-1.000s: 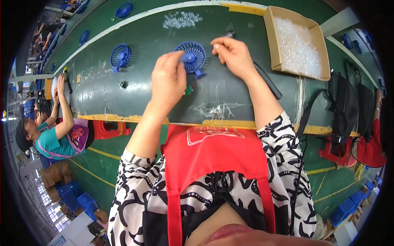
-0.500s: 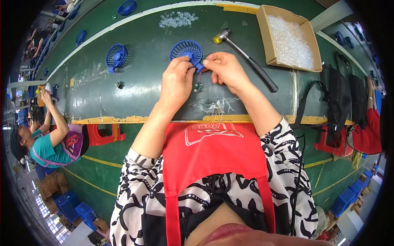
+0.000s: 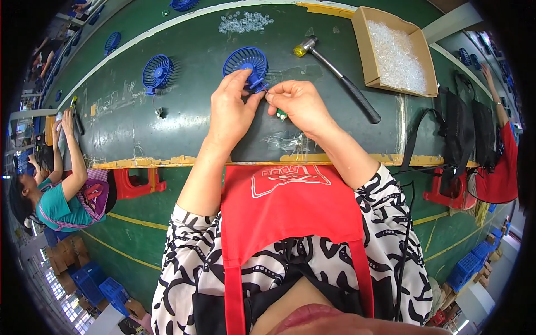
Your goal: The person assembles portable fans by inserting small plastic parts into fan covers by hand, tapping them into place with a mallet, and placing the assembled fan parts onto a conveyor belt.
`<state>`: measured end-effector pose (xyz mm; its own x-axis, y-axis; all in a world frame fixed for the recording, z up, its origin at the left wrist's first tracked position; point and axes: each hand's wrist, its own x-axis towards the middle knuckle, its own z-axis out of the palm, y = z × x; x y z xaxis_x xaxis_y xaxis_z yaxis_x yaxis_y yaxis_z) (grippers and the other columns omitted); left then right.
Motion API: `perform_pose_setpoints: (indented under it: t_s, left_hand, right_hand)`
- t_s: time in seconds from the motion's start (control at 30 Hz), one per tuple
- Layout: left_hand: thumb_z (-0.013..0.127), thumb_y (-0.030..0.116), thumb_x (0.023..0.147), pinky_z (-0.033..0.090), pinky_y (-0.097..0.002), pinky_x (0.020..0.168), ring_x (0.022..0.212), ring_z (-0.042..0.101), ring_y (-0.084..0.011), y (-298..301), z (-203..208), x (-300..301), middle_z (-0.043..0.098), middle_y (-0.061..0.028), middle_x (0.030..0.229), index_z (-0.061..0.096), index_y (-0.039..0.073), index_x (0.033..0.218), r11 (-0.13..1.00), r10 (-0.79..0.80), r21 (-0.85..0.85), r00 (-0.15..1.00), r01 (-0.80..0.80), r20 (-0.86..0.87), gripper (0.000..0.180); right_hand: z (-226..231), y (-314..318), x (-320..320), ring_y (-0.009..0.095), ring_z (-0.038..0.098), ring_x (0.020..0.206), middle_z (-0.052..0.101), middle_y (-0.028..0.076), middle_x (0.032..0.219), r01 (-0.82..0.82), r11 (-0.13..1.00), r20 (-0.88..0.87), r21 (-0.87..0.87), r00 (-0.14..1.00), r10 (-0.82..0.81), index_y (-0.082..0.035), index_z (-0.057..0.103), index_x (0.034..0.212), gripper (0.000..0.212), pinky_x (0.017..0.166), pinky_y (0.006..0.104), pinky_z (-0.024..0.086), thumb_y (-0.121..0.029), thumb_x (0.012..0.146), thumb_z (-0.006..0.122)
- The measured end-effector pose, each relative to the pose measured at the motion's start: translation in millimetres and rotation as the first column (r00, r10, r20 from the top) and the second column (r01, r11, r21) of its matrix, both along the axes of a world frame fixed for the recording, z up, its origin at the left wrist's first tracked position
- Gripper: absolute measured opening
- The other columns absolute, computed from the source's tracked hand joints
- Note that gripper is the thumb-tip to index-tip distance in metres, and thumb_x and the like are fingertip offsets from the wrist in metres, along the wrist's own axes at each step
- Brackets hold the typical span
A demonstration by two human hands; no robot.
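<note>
My left hand (image 3: pixel 228 109) is closed on the short neck of a blue fan head (image 3: pixel 245 58), whose round ribbed cage points away from me. Beside the neck, my right hand (image 3: pixel 300 106) pinches thin wires that come out of the fan. A small green circuit board (image 3: pixel 282 115) hangs just under the right hand's fingers, partly hidden by them. Farther left on the dark green table lies a second blue fan (image 3: pixel 158 72), with a small part (image 3: pixel 160 113) on a wire near it.
A hammer (image 3: pixel 345 84) with a yellow-tipped head and black grip lies to the right. Behind it stands a cardboard box (image 3: pixel 363 47) full of clear plastic pieces. More clear pieces (image 3: pixel 245 22) are heaped at the far side. Co-workers sit at left (image 3: pixel 61 201) and right.
The fan has shifted slightly left and away from me. My right hand has come nearer and left, and the circuit board now hangs beneath it. The co-worker at left reaches farther forward.
</note>
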<state>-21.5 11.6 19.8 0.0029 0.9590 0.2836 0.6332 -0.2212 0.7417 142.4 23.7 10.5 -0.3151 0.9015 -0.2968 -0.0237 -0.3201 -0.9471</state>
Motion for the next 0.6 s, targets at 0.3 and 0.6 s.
perform_pose_setpoints:
  t_s: [0.3,0.6]
  left_hand:
    - [0.076,0.000,0.075,0.057,-0.0337,0.073,0.086,0.068,-0.0284,-1,-8,4,0.066,-0.0178,0.111,0.065,-0.002,0.114,0.997,-0.004,0.081,1.000,0.005,-0.006,0.041]
    - [0.074,0.002,0.075,0.051,-0.0369,0.076,0.089,0.065,-0.0309,5,11,-4,0.069,-0.0141,0.098,0.068,0.002,0.105,0.907,-0.090,0.360,0.935,0.219,-0.343,0.030]
  right_hand:
    - [-5,-1,-1,0.009,0.062,0.064,0.068,0.006,0.071,-0.009,0.993,0.094,0.118,0.996,-0.002,0.002,0.068,0.091,0.015,0.058,0.0248,0.047,-0.011,0.090,0.061]
    - [8,-8,4,0.014,0.063,0.062,0.067,0.008,0.071,-0.002,0.946,0.129,0.324,0.991,-0.043,0.001,0.066,0.086,0.010,0.056,0.0286,0.048,-0.008,0.088,0.061]
